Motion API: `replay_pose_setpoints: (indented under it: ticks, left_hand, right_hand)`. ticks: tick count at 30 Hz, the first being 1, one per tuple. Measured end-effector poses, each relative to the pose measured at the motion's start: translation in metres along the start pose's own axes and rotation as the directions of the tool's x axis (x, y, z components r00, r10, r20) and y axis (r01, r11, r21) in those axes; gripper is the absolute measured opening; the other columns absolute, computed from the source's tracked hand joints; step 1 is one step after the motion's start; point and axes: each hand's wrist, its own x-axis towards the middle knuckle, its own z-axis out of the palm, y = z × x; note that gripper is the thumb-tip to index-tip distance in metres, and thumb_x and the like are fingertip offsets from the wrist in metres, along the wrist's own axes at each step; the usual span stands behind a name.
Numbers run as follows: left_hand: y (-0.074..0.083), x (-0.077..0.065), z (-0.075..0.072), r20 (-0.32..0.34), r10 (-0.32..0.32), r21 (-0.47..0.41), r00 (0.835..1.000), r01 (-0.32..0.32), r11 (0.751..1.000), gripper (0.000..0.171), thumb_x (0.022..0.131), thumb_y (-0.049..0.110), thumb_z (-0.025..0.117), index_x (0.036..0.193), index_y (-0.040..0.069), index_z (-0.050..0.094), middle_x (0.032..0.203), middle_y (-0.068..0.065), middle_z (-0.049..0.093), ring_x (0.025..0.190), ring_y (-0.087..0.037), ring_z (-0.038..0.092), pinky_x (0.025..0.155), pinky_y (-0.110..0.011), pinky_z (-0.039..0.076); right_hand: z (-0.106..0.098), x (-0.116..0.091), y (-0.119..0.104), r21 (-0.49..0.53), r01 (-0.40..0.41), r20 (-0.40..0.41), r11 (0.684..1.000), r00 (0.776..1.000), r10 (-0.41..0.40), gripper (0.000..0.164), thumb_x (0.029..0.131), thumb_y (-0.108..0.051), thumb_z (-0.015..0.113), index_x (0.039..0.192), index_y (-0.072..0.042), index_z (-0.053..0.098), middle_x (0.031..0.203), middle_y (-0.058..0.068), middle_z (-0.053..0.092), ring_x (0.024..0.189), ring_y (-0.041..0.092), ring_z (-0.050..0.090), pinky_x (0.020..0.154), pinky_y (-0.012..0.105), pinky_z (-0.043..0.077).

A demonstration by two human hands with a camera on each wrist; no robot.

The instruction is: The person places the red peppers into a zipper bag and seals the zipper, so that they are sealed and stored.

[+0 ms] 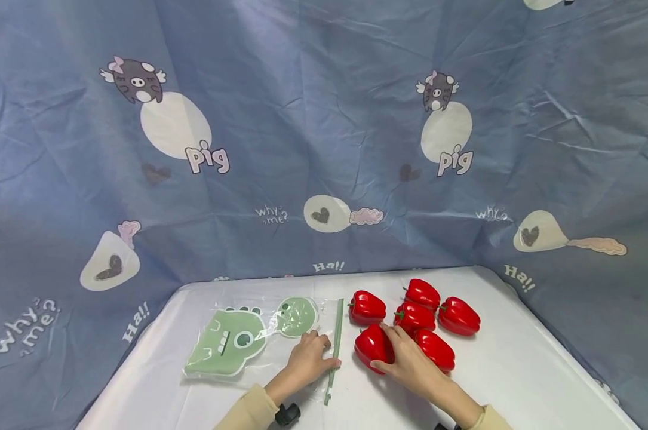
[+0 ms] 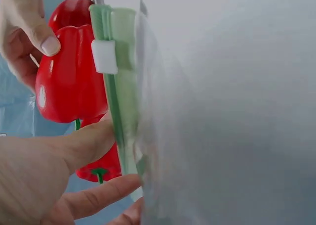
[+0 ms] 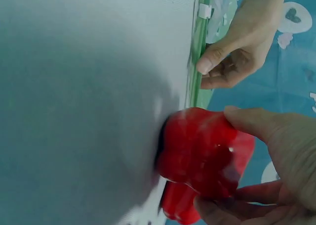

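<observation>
A clear zip bag (image 1: pixel 264 364) printed with a green one-eyed monster lies flat on the left of the table. My left hand (image 1: pixel 310 356) pinches its green zip edge between thumb and fingers. In the left wrist view a white slider (image 2: pixel 104 57) sits on the green zip strip (image 2: pixel 114 101). To the right, my right hand (image 1: pixel 412 364) grips a red bell pepper (image 1: pixel 371 346), thumb on the near side and fingers over the far side. The right wrist view shows this bell pepper (image 3: pixel 197 146) close over the white tabletop.
Several more red bell peppers stand around the gripped one: one (image 1: pixel 367 307) behind it, one (image 1: pixel 435 349) beside the right hand, and one (image 1: pixel 460 316) farthest right. The white table (image 1: pixel 517 370) ends at a blue cloth backdrop (image 1: pixel 324 149) with pig prints.
</observation>
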Motion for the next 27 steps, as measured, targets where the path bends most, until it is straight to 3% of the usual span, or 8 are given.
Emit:
replay_pose_setpoints:
  ticks: [4,8,15,21,27]
  left_hand:
    - [-0.004,-0.004,0.000,-0.002,-0.007,-0.069,1.000,0.007,0.998,0.042,0.073,0.037,0.079,0.094,0.002,0.068,0.084,-0.005,0.055,0.081,-0.016,0.045,0.063,-0.026,0.041]
    - [-0.005,-0.007,-0.001,-0.007,-0.002,-0.112,1.000,0.001,0.994,0.030,0.074,0.031,0.080,0.085,0.006,0.066,0.080,-0.003,0.052,0.078,-0.014,0.040,0.061,-0.024,0.036]
    - [-0.002,-0.009,-0.002,0.052,0.024,-0.162,0.998,-0.015,0.987,0.016,0.075,0.018,0.076,0.071,0.013,0.062,0.072,0.004,0.050,0.067,-0.008,0.042,0.056,-0.020,0.036]
    - [-0.004,-0.008,0.000,-0.036,0.021,-0.117,0.999,-0.025,0.993,0.012,0.072,0.006,0.066,0.068,0.011,0.056,0.060,0.007,0.053,0.052,-0.003,0.045,0.048,-0.017,0.039]
    - [-0.002,-0.010,0.000,-0.079,-0.020,-0.158,0.997,0.007,0.987,0.013,0.072,0.002,0.064,0.073,0.009,0.054,0.059,0.005,0.054,0.049,-0.003,0.047,0.042,-0.015,0.040]
  right_hand:
    - [0.004,-0.004,0.002,0.040,-0.029,-0.014,0.999,0.999,0.030,0.080,0.070,-0.036,0.085,0.132,0.000,0.052,0.124,0.015,0.058,0.113,0.030,0.059,0.091,0.050,0.054]
    - [0.008,-0.008,0.004,0.063,-0.048,-0.013,0.997,0.999,0.049,0.082,0.070,-0.038,0.084,0.138,-0.006,0.049,0.129,0.018,0.058,0.117,0.034,0.058,0.092,0.051,0.053]
    - [0.012,-0.010,0.008,0.105,-0.068,-0.015,0.992,0.997,0.070,0.084,0.073,-0.041,0.081,0.142,-0.011,0.045,0.134,0.019,0.056,0.124,0.036,0.054,0.096,0.051,0.051]
    - [0.012,-0.009,0.010,0.126,-0.078,-0.004,0.989,0.997,0.079,0.085,0.073,-0.043,0.080,0.144,-0.013,0.043,0.136,0.015,0.055,0.124,0.033,0.054,0.096,0.049,0.052]
    - [0.013,-0.009,0.012,0.127,-0.079,0.027,0.989,0.997,0.076,0.086,0.074,-0.040,0.081,0.146,-0.018,0.040,0.133,0.013,0.057,0.121,0.030,0.056,0.093,0.048,0.053]
